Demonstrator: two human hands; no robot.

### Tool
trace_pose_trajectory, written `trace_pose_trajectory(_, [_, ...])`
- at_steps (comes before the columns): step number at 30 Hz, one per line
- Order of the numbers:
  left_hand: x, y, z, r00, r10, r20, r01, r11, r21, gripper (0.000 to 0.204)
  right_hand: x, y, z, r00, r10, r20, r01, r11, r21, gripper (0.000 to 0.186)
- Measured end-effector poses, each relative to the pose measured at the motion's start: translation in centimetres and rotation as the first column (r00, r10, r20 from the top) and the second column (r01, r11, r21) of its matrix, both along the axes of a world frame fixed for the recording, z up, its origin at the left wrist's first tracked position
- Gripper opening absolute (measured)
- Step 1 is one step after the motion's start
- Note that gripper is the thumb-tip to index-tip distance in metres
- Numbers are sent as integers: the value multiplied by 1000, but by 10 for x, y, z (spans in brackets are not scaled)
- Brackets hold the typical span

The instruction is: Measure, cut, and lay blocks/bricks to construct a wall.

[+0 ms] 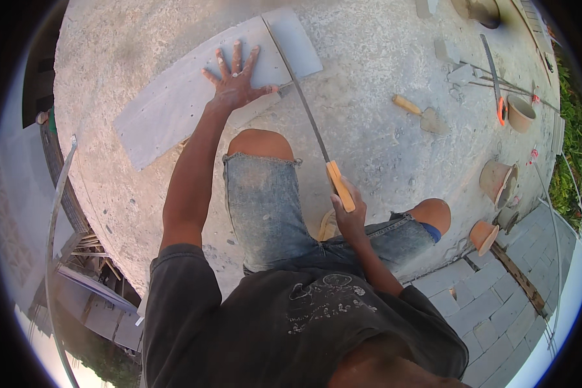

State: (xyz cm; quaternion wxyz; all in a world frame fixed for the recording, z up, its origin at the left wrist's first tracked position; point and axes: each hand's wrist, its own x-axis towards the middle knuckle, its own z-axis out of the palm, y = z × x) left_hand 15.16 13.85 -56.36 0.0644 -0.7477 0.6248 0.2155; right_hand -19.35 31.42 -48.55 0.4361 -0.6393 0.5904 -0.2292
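A long pale grey block [158, 116] lies slantwise on the concrete floor at the upper left. Flat on top of it, fingers spread, rests my left hand [234, 87]. My right hand [352, 215] is closed round the light wooden handle of a handsaw [307, 108]. The saw's long thin blade runs up and to the left, across the block near its right end, to the right of my left hand. How deep the blade sits in the block cannot be made out.
A trowel [420, 113] with a wooden handle lies right of the saw. Farther right are another saw [491, 64] with an orange handle, block pieces [446, 50] and several buckets, one brownish [498, 182]. A brick wall [498, 304] shows at lower right.
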Motion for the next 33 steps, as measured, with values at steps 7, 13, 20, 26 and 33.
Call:
trace_pose_trajectory(7, [-5, -12, -5, 1000, -15, 14, 15, 1000, -24, 117, 111, -151, 0, 997, 35, 71, -29, 997, -75, 44])
trace_pose_trajectory(13, [1, -4, -11, 1000, -13, 4, 13, 1000, 24, 119, 57, -66, -17, 998, 21, 61, -17, 998, -69, 44])
trace_pose_trajectory(20, [-2, -7, -3, 1000, -25, -9, 23, 994, -107, 119, 55, -93, 1, 998, 41, 52, -39, 998, -41, 44])
trace_pose_trajectory(26, [2, -11, -11, 999, 22, -44, -25, 997, -67, 117, 106, -140, -7, 997, 44, 67, -45, 999, 16, 41])
trace_pose_trajectory(33, [0, -3, -3, 1000, -14, -4, 14, 997, -73, 116, -8, -17, 13, 999, 41, -21, -42, 999, -33, 42])
